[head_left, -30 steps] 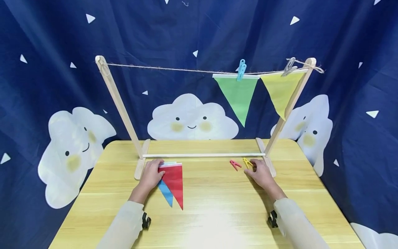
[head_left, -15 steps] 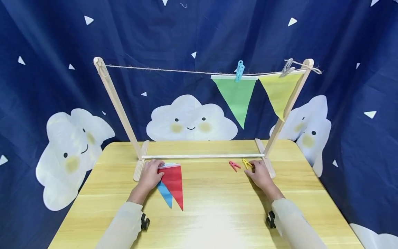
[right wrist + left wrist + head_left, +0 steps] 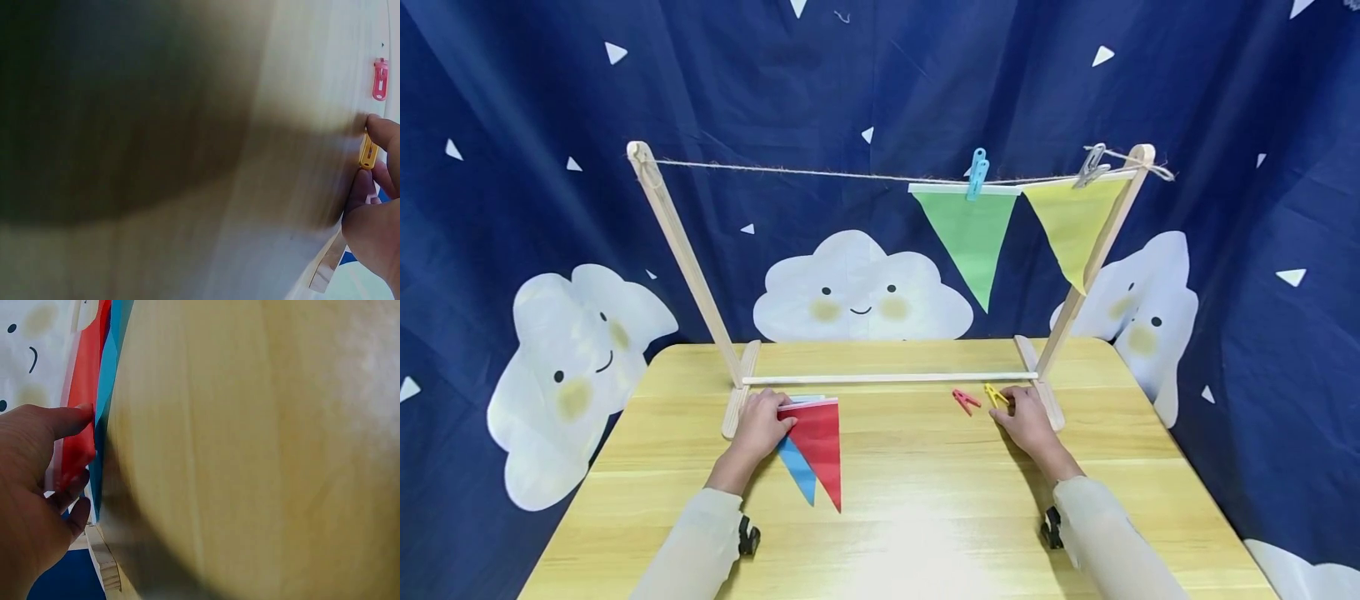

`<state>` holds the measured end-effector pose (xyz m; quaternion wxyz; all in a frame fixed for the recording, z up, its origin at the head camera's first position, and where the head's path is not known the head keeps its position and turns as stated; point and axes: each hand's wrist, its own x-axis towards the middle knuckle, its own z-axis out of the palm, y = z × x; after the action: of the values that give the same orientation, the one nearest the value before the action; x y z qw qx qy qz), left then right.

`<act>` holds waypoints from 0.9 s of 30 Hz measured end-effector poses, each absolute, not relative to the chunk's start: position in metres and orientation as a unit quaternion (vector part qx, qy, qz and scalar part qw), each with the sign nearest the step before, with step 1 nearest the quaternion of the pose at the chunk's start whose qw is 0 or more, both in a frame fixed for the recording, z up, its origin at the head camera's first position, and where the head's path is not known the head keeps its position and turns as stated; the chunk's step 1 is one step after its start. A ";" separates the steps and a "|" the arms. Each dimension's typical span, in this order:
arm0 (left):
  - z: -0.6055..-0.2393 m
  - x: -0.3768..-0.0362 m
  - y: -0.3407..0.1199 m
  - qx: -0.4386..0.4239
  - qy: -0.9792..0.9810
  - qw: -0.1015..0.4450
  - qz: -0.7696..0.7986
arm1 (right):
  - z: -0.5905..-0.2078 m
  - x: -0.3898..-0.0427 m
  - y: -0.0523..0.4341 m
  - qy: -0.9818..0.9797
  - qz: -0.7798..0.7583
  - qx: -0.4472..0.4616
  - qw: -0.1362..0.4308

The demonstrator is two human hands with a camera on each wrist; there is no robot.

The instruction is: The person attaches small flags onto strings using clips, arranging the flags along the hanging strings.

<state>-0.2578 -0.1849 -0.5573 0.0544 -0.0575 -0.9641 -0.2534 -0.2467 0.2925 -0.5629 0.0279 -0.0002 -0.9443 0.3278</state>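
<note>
My left hand (image 3: 762,419) rests at the top left corner of a red pennant (image 3: 820,446) lying flat on the wooden table (image 3: 925,517). In the left wrist view the thumb (image 3: 75,417) lies on the red pennant (image 3: 78,450) and the fingers curl at its edge. A blue pennant (image 3: 798,477) lies under the red one. My right hand (image 3: 1024,415) pinches a yellow clothespin (image 3: 996,394) that lies on the table beside the stand's right foot. The right wrist view shows the yellow clothespin (image 3: 367,152) between thumb and finger. A red clothespin (image 3: 965,400) lies just left of it.
A wooden stand (image 3: 685,258) at the table's back carries a string (image 3: 790,171). On its right half a green pennant (image 3: 970,229) hangs from a blue clip (image 3: 977,172) and a yellow pennant (image 3: 1070,225) from a grey clip (image 3: 1092,163). A blue cloud-print cloth hangs behind.
Both hands stay where they were on the pennant and the clothespin. Only the head view has shifted slightly.
</note>
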 end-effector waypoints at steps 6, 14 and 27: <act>-0.558 -0.258 -0.188 -0.064 -0.962 0.055 -0.260 | -0.564 -0.248 0.290 -0.942 0.333 -0.003 0.033; -0.561 -0.255 -0.188 -0.086 -0.954 0.068 -0.277 | -0.561 -0.246 0.290 -0.941 0.335 -0.003 0.053; -0.557 -0.251 -0.189 -0.099 -0.933 0.087 -0.336 | -0.557 -0.247 0.296 -0.930 0.365 -0.027 0.029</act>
<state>-0.2509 -0.1890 -0.5574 0.0870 -0.0992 -0.9327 -0.3356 -0.2473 0.2957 -0.5569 0.0285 -0.0270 -0.9301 0.3653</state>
